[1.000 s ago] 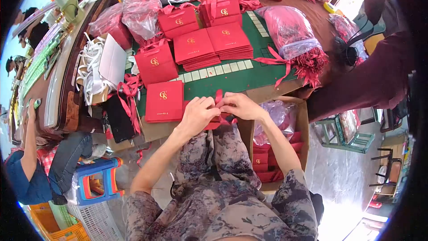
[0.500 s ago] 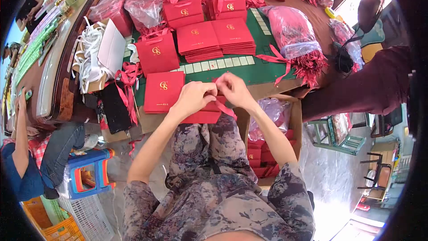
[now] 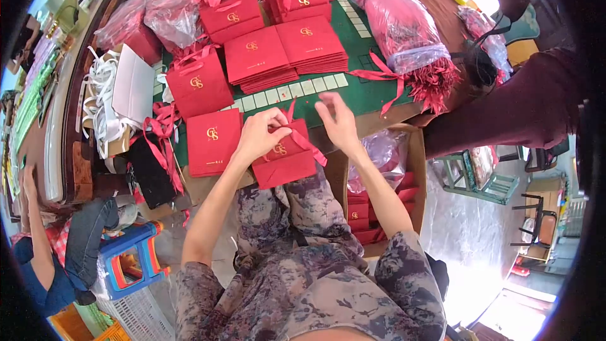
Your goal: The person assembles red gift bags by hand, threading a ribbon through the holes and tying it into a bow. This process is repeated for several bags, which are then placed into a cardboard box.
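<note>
A red paper bag (image 3: 284, 167) with gold lettering lies over my lap at the table edge. My left hand (image 3: 259, 134) is closed on the ribbon at its top, thumb and index finger pinched together. Pink-red ribbon (image 3: 307, 145) trails from the pinch down across the bag's right side. My right hand (image 3: 338, 123) is raised to the right of the bag, fingers apart and holding nothing. A flat red bag (image 3: 213, 142) lies left of my left hand. Stacks of flat red bags (image 3: 260, 57) sit beyond my hands.
Upright red bags (image 3: 232, 17) and a plastic-wrapped ribbon bundle (image 3: 404, 31) stand farther back. A box of white ribbons (image 3: 136, 82) is at the left. An open carton (image 3: 415, 170) holding red bags stands by my right arm. Another person's arm (image 3: 39, 240) shows at far left.
My right hand has come away from the ribbon and opened. The bag in my lap shows more of its front, with my left hand still pinching at its top. The view has shifted.
</note>
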Demonstrator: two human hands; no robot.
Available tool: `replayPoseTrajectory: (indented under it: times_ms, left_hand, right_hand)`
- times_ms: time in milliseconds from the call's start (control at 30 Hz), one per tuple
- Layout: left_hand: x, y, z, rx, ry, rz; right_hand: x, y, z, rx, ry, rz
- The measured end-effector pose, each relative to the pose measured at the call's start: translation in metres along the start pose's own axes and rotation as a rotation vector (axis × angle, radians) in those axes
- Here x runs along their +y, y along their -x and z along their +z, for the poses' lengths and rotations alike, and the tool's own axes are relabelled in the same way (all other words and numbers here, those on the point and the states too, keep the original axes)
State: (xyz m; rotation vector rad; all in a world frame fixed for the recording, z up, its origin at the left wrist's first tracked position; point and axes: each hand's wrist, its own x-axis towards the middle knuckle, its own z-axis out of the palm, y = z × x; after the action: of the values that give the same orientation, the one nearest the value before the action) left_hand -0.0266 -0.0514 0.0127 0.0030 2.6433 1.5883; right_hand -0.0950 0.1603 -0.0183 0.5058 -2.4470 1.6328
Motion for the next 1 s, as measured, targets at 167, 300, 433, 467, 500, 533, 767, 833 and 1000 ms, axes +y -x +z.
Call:
replayPoseTrajectory:
  times_ms: [167,300,433,467,500,533,767,833,1000]
  left_hand:
    - [-0.011,-0.009,0.002,0.014,0.054,-0.030]
    - [-0.027,-0.016,0.006,0.078,0.040,-0.033]
    - [-0.033,-0.018,0.011,0.109,-0.013,-0.083]
    - [-0.032,-0.018,0.012,0.104,-0.029,-0.105]
    - [-0.034,-0.018,0.015,0.131,-0.053,-0.069]
    - [-0.032,-0.017,0.015,0.137,-0.051,-0.071]
    - [0.044,0.024,0.015,0.253,-0.274,0.404]
    - [0.064,0.042,0.024,-0.017,0.069,0.332]
    - [0.052,0.049,0.032,-0.100,0.297,0.087]
  right_hand:
    - [-0.022,0.047,-0.031,-0.353,0.380,-0.224]
    - [-0.022,0.067,-0.049,-0.472,0.348,-0.079]
    - [-0.041,0.080,-0.084,-0.458,0.041,0.328]
    - [-0.047,0.084,-0.090,-0.440,-0.082,0.443]
    - [-0.061,0.085,-0.094,-0.387,-0.151,0.450]
    - [-0.067,0.087,-0.096,-0.392,-0.149,0.447]
    - [-0.097,0.070,-0.067,-0.197,0.218,0.005]
    - [-0.097,0.068,-0.056,-0.236,0.209,-0.076]
    - [-0.103,0.061,-0.052,-0.243,0.183,-0.143]
